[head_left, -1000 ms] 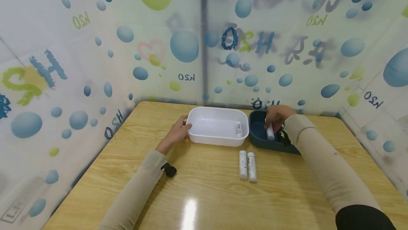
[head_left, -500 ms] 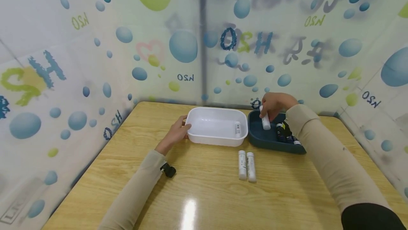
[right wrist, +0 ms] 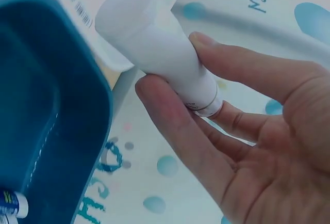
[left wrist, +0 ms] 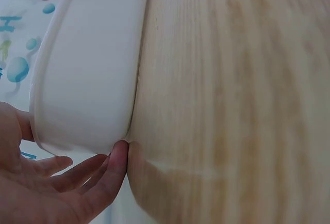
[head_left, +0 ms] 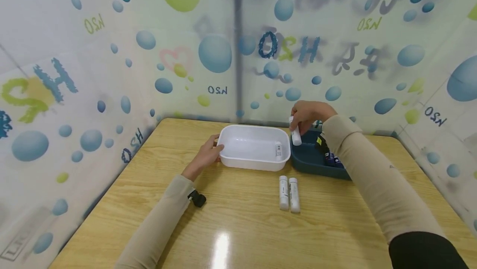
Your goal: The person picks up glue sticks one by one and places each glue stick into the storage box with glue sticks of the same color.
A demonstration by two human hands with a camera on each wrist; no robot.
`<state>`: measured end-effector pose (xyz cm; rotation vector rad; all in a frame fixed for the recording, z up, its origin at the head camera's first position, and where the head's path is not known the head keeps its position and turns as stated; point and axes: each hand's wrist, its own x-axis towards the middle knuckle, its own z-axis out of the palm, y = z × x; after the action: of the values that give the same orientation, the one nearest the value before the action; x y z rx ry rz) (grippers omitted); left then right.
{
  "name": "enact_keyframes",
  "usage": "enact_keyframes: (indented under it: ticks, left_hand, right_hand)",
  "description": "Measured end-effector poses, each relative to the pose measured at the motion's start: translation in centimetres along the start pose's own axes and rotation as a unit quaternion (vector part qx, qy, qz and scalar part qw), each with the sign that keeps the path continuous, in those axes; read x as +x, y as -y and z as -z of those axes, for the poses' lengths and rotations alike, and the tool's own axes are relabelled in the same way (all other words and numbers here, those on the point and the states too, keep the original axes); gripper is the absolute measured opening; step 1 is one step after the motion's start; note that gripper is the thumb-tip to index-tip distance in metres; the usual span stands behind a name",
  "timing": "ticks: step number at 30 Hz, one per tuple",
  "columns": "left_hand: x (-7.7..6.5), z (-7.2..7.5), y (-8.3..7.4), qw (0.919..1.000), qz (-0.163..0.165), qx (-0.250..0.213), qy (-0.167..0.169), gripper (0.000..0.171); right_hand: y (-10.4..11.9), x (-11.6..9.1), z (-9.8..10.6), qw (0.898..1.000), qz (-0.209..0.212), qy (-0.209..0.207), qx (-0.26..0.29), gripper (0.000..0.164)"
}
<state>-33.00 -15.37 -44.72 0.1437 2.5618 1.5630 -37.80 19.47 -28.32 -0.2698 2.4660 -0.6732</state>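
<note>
A white plastic tray (head_left: pixel 253 163) stands on the table. At its left end my left hand (head_left: pixel 206 153) holds it, thumb over the rim and fingers against the outer wall (left wrist: pixel 87 69). Above the left rim of a dark blue tray (head_left: pixel 309 166), my right hand (head_left: pixel 307 116) pinches a white capped tube (head_left: pixel 296 136) between thumb and fingers. That tube (right wrist: pixel 160 48) hangs tilted and touches neither tray in the right wrist view. Inside the white tray lies another white tube (head_left: pixel 278 151) with a printed label.
Two white tubes (head_left: pixel 284 193) lie side by side on the wooden table (head_left: pixel 238 202) in front of the trays. Several dark bottles (head_left: pixel 329 159) lie in the blue tray, partly hidden by my right sleeve. A patterned curtain (head_left: pixel 186 62) rises behind the table.
My right hand has lifted the white tube out of the blue tray and carried it left, towards the white tray. My left hand has stayed in place.
</note>
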Motion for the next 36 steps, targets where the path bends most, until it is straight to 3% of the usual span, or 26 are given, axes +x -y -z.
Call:
enact_keyframes:
  ticks: [8,17,26,36]
  left_hand:
    - [0.0,0.2,0.0,1.0,0.003,-0.002,0.0,0.057]
    - [0.2,0.0,0.1,1.0,-0.004,-0.005,-0.001,0.056]
    - [0.3,0.1,0.3,1.0,-0.001,-0.005,-0.002,0.056]
    - [0.1,0.0,0.0,1.0,0.001,-0.009,-0.001,0.056]
  right_hand:
    - [1.7,2.1,-1.7,0.999,0.007,-0.008,0.036,0.045]
    - [2.1,4.8,-3.6,0.996,0.007,0.003,0.086,0.044]
    - [2.0,6.8,-5.4,0.997,0.007,0.016,0.069,0.045]
    - [1.7,7.5,-7.1,0.999,-0.013,-0.012,0.041,0.047]
